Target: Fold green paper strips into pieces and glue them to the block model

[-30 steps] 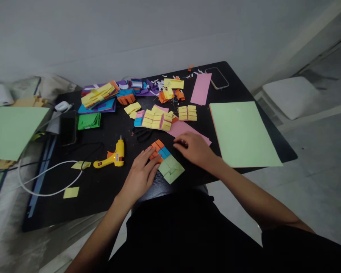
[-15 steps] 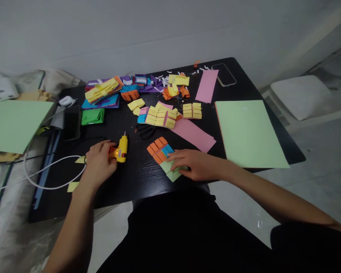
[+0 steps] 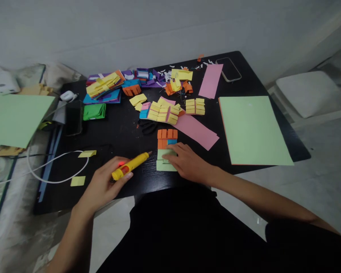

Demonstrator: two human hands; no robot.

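Note:
My left hand (image 3: 105, 184) is closed around a yellow glue gun (image 3: 133, 164), whose nozzle points right toward the paper piece. A red light glows on the gun's body. On the table in front of me lies a pale green paper strip (image 3: 160, 165) with orange folded paper blocks (image 3: 167, 134) and a small blue block (image 3: 172, 141) at its far end. My right hand (image 3: 189, 163) rests on the green part, fingers stretched out and pressing it flat. Beyond it sits a strip of yellow folded blocks (image 3: 161, 112) with pink and blue ones at its left end.
Pink paper strips (image 3: 199, 131) and large light green sheets (image 3: 252, 131) lie to the right. Folded paper stacks (image 3: 105, 87) and scraps line the back. A phone (image 3: 74, 117) and a white cable (image 3: 57, 182) are at left; another phone (image 3: 229, 69) lies back right.
My left hand has lifted the glue gun and turned it so its nozzle points right, nearer the paper piece. The green and orange piece has been turned upright under my right hand.

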